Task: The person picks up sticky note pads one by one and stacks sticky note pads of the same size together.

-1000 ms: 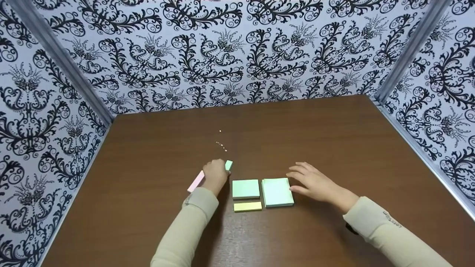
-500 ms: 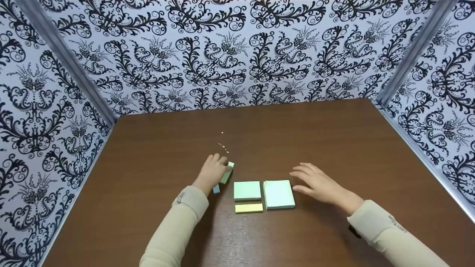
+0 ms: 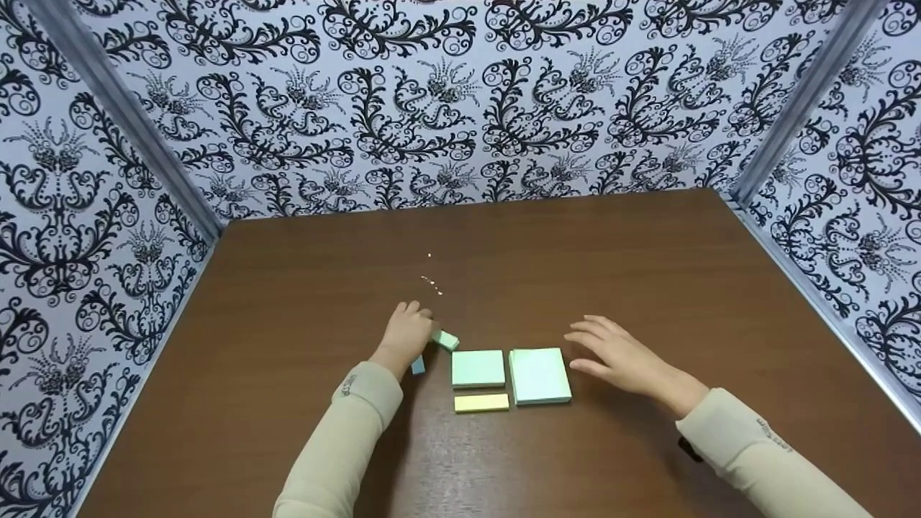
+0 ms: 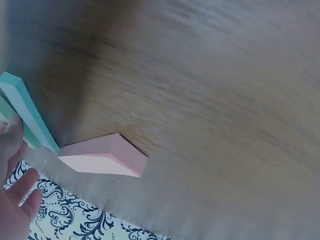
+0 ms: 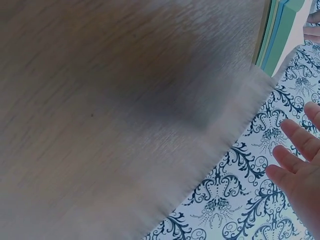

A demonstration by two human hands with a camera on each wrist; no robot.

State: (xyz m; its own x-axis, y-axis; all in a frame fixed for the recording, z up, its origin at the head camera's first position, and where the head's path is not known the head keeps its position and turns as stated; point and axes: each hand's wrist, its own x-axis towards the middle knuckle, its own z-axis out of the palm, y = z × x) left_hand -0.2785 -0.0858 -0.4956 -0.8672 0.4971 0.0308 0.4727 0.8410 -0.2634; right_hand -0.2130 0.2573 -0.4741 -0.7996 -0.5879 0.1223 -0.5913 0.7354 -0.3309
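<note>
My left hand (image 3: 409, 331) grips a narrow green sticky note pad (image 3: 447, 340), whose near end sticks out by the thumb, close to a green rectangular pad (image 3: 478, 368). A narrow blue pad (image 3: 418, 365) lies below that hand, partly covered. The left wrist view shows a pink pad (image 4: 100, 162) at one end of the blue pad (image 4: 31, 112); the hand and arm hide the pink one from the head view. My right hand (image 3: 611, 356) hovers with spread, relaxed fingers beside a square light green stack of pads (image 3: 540, 375), apart from it.
A narrow yellow pad (image 3: 481, 403) lies just in front of the green rectangular pad. Small pale crumbs (image 3: 432, 283) dot the brown table (image 3: 575, 266) beyond the left hand. Patterned panels (image 3: 403, 108) wall the table at the back and sides.
The left hand moved left off the pink pad's side, uncovering the blue pad, and took the narrow green pad, turning its near end toward the rectangular pad. The right hand stayed almost still.
</note>
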